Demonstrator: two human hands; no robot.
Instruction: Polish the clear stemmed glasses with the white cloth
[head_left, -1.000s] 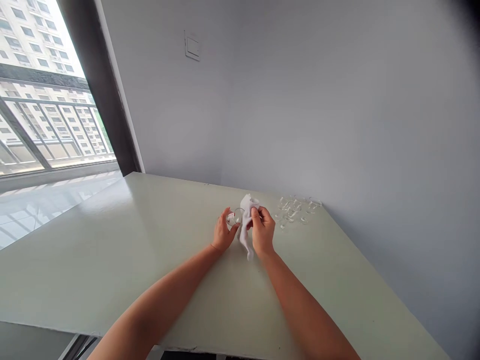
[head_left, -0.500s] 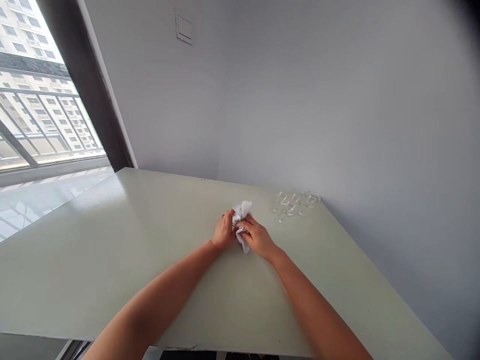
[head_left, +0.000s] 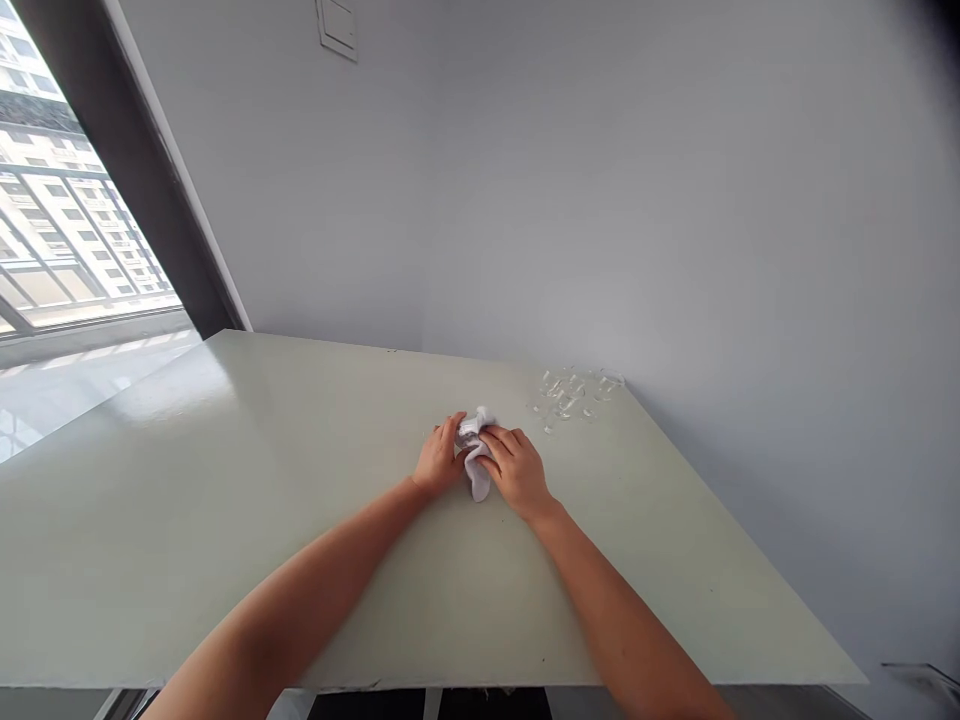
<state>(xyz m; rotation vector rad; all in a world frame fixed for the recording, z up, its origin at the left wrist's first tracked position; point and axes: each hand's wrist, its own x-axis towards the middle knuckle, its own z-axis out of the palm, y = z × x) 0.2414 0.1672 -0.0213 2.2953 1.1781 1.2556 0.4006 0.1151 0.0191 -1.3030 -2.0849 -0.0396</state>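
Near the middle of the table, my left hand point(head_left: 439, 456) grips a small clear piece point(head_left: 470, 428), which looks like plastic or glass; its exact kind cannot be made out. Bunched around this piece is a soft white cloth point(head_left: 479, 478), its rounded lower end hanging toward me. My right hand point(head_left: 517, 470) pinches the cloth from the right, fingers bent over its middle and pressed against the clear piece. Both hands are closed and close together, just above or on the tabletop. Parts of the cloth and the piece are hidden by the fingers.
Several similar clear pieces point(head_left: 571, 393) lie scattered at the table's far right corner. The pale, glossy table point(head_left: 300, 430) meets a grey wall point(head_left: 637, 200) behind and at right. A dark-framed window point(head_left: 67, 230) is at left, and a light switch point(head_left: 337, 26) sits on the wall.
The view has shifted slightly, so the scene sits a little further left. My right fingers have moved over the cloth, and more of the clear piece shows near my left hand.
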